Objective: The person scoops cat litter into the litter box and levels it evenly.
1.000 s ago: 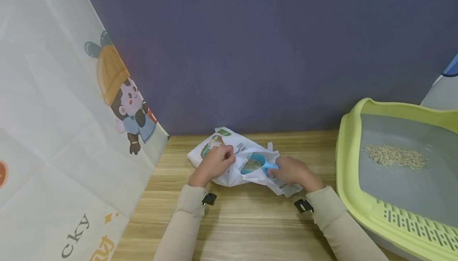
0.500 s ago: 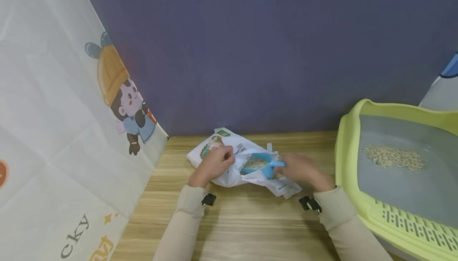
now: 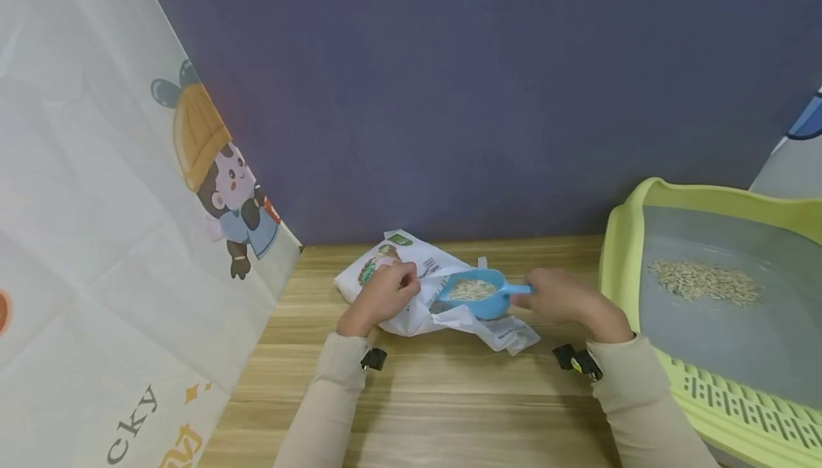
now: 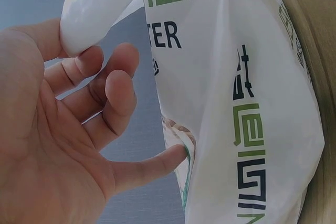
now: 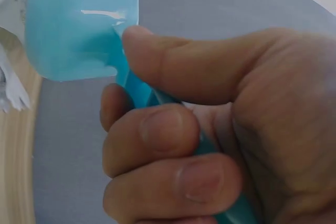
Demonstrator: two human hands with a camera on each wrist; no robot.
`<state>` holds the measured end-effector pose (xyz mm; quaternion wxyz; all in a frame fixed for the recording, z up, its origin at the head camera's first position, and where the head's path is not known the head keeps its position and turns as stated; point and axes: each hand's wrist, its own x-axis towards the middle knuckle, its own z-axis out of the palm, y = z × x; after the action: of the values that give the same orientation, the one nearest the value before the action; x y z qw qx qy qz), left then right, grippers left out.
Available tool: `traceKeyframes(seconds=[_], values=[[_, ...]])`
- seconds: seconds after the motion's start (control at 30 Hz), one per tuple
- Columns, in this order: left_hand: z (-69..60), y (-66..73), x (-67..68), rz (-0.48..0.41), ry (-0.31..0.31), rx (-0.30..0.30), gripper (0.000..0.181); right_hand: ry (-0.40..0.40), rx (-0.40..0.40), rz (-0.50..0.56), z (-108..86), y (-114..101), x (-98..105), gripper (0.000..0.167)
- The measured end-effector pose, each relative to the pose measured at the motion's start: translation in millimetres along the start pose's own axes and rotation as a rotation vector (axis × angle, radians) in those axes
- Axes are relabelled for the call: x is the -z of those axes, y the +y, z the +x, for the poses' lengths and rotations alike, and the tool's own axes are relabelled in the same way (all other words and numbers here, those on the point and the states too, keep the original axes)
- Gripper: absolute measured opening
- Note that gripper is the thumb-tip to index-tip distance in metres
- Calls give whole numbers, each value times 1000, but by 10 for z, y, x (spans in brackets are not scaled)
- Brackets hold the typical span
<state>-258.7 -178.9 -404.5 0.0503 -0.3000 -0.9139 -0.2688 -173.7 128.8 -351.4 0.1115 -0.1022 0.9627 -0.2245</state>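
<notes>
A white printed litter bag (image 3: 439, 261) lies on the wooden table, its torn mouth facing right. My left hand (image 3: 384, 291) holds the edge of that mouth; in the left wrist view a fold of the bag (image 4: 220, 103) covers some fingertips of the hand (image 4: 79, 103), and one outstretched finger touches the print. A light blue scoop (image 3: 493, 305), loaded with pale pellets (image 3: 472, 290), is at the mouth. My right hand (image 3: 565, 299) grips its handle. In the right wrist view the fingers of the hand (image 5: 173, 145) wrap round the handle below the scoop's bowl (image 5: 79, 24).
A green-rimmed litter box (image 3: 619, 261) with a grey inside stands to the right, a patch of pellets (image 3: 706, 282) on its floor. Behind the wooden table (image 3: 449, 404) rises a dark blue wall (image 3: 449, 97). A printed white sheet (image 3: 96, 204) hangs at the left.
My right hand has drawn the scoop rightward out of the bag's mouth, so more of the bowl and its pellets shows. The left hand has stayed in place on the bag.
</notes>
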Motion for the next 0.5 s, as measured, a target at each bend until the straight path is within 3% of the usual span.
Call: traceKeyframes(seconds=[0.2, 0.5], values=[[-3, -1, 3, -4, 0, 7, 22, 23, 9, -60, -117, 43, 128, 29], [-8, 5, 12, -4, -7, 9, 22, -5, 39, -26, -241, 129, 240, 31]])
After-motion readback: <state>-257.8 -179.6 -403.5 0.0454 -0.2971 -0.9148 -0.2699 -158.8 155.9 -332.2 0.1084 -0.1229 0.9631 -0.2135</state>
